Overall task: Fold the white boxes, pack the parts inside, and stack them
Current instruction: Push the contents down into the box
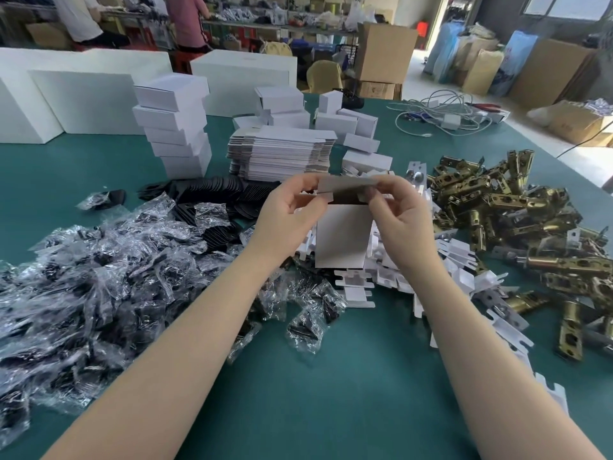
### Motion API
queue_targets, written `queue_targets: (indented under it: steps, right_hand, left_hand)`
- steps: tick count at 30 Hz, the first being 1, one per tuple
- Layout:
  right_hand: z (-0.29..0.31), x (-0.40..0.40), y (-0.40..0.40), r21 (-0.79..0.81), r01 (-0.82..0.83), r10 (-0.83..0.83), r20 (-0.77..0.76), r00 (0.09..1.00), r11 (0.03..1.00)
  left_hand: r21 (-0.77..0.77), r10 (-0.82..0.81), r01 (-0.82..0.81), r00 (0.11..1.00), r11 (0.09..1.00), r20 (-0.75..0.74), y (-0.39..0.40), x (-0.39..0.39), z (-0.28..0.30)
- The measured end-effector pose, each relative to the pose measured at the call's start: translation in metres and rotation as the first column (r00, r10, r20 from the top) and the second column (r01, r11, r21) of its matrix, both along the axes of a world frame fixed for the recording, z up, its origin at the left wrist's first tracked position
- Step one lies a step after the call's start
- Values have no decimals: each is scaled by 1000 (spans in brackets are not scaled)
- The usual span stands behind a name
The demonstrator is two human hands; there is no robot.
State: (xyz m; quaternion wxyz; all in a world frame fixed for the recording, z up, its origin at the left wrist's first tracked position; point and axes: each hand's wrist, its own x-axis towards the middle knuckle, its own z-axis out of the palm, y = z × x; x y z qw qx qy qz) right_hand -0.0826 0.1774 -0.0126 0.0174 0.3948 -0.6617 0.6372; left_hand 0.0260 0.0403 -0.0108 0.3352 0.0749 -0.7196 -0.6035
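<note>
- White box (343,240) is held upright above the green table (331,376), open end up, so the top flaps face the person for folding.
- Left hand (288,210) pinches the left flap at the top; right hand (396,210) pinches the right side flap and lid edge. Both are clamped on the same box, fingers curled on cardboard.
- Looks like the closing or tucking step; can't tell whether parts are inside yet, the opening is dark.
- Flat blanks (282,154) are stacked just behind the hands, within easy reach for the next box.
- Finished boxes (175,127) are stacked at back left, well clear of the work spot.
- Brass latches (517,220) are piled on the right, bagged parts (99,267) on the left, loose white inserts (398,270) under the box: supplies ringed around the hands.
</note>
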Motion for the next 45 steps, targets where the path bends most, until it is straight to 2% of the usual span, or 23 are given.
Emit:
queue_targets:
  steps: [4,8,13,16,21,31,40,45]
  right_hand:
    - [-5,4,5,10,38,-36,-165,986,999]
    - [-9,5,9,1,35,-34,-165,986,999]
    - [-8,4,7,17,49,-46,-174,984,999]
    - [-7,4,7,32,48,-41,-194,980,998]
    - [-6,0,9,99,47,-17,-291,956,994]
    - [3,6,4,5,43,-41,-165,985,999]
    - [11,3,12,56,-81,91,-203,975,995]
    - [9,-3,13,52,-91,99,-182,978,994]
  left_hand:
    - [-142,-33,37,999,989,26,-8,8,-5]
    - [-241,-63,71,997,968,41,-13,12,-5]
    - [-205,-55,60,998,977,26,-11,11,-3]
    - [-132,-63,68,997,989,37,-13,10,-1]
    - [-147,-61,70,996,987,63,-14,9,-1]
    - [-72,4,-5,1000,997,-11,-7,5,1]
    - [-73,-43,43,999,996,-5,-11,9,1]
    - [-52,-55,53,998,997,-24,-12,8,-2]
